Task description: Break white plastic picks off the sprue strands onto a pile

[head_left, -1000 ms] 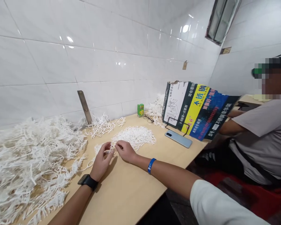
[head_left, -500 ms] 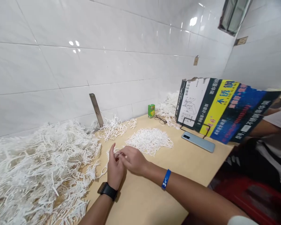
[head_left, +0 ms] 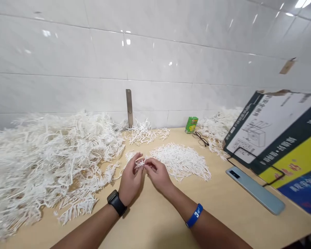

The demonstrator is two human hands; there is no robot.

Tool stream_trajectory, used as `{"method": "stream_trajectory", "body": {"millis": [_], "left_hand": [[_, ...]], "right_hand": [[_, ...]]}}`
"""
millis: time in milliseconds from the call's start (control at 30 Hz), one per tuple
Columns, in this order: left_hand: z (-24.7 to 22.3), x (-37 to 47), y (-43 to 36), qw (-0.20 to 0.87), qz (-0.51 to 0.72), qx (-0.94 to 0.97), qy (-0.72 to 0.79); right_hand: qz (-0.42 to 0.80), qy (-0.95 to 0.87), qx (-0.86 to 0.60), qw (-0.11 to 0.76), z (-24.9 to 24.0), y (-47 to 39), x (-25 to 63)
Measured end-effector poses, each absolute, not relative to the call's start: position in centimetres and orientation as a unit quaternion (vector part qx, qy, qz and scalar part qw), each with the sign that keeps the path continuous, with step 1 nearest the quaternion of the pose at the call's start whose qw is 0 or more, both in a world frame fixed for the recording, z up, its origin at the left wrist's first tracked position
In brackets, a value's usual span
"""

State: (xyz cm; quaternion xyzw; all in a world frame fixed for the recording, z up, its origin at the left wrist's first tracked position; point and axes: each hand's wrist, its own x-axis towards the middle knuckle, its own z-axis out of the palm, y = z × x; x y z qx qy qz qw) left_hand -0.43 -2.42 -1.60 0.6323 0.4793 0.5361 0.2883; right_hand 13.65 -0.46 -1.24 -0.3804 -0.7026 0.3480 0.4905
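My left hand (head_left: 131, 180), with a black watch on its wrist, is closed around a small tangle of white plastic strands (head_left: 140, 163). Against it, my right hand (head_left: 158, 173) pinches the same strands between thumb and fingers; a blue wristband is on that arm. Just beyond my right hand lies a flat heap of short white pieces (head_left: 182, 160). A big tangled pile of white strands (head_left: 49, 166) spreads over the table to the left of my hands. Fingers partly hide what is held.
A small green box (head_left: 191, 125) and black glasses (head_left: 200, 139) are toward the back. On the right, a grey-blue phone (head_left: 256, 190) lies before a printed cardboard panel (head_left: 251, 133). A metal strip (head_left: 129, 109) stands by the tiled wall. More white strands (head_left: 217, 126) lie behind the glasses.
The view has turned to the right and come nearer the table. My hands stay together, and the strands between them show more clearly. The other person at the right has left the view.
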Motion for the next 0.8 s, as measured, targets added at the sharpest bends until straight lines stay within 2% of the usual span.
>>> {"method": "stream_trajectory", "body": {"millis": [133,433,800], "left_hand": [[-0.8,-0.7,-2.3,0.359,0.561,0.573,0.478],[-0.3,-1.4,-2.0,0.39,0.575,0.565,0.445],[-0.9,-1.8,-0.9,0.473,0.556,0.56,0.392]], "right_hand": [[0.38,-0.692,-0.381,0.482,-1.3,-0.5,13.3],[0.31,-0.727,-0.389,0.472,-0.3,-0.4,12.2],[0.393,-0.694,-0.38,0.47,-0.1,-0.6,11.5]]}}
